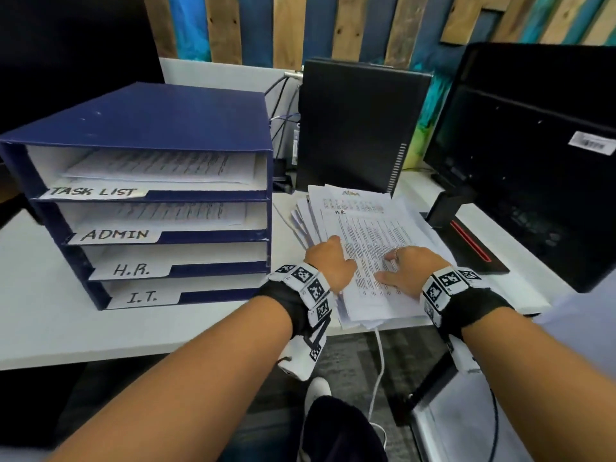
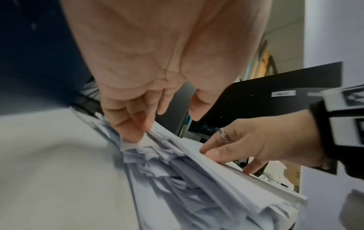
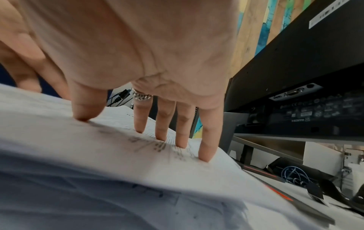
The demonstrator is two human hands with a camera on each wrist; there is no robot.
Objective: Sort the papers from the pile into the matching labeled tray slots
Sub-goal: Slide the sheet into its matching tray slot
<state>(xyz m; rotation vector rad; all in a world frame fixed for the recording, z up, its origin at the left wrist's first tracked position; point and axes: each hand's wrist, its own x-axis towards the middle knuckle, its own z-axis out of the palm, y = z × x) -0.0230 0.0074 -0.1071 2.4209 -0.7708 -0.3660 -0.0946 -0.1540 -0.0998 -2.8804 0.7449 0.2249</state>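
A loose pile of printed papers [image 1: 376, 228] [image 2: 187, 179] [image 3: 118, 155] lies on the white table [image 1: 66, 311], right of a blue tray rack [image 1: 166, 121]. The rack's slots are labelled TASK LIST, ADMIN, H.R. [image 1: 131, 270] and I.T. The two upper slots hold sheets. The top sheet of the pile is marked "H.R." [image 1: 340, 212] by hand. My left hand [image 1: 328, 261] [image 2: 163, 123] touches the pile's left edge with its fingertips, thumb apart. My right hand [image 1: 408, 268] [image 2: 246, 144] [image 3: 141, 124] presses straight, spread fingertips onto the top sheet.
A black computer tower [image 1: 360, 128] stands behind the pile. The back of a black monitor [image 1: 533, 155] and its red-striped base [image 1: 473, 241] are close on the right. Cables [image 1: 283, 105] run behind the rack. A white cable [image 1: 378, 361] hangs off the table's front edge.
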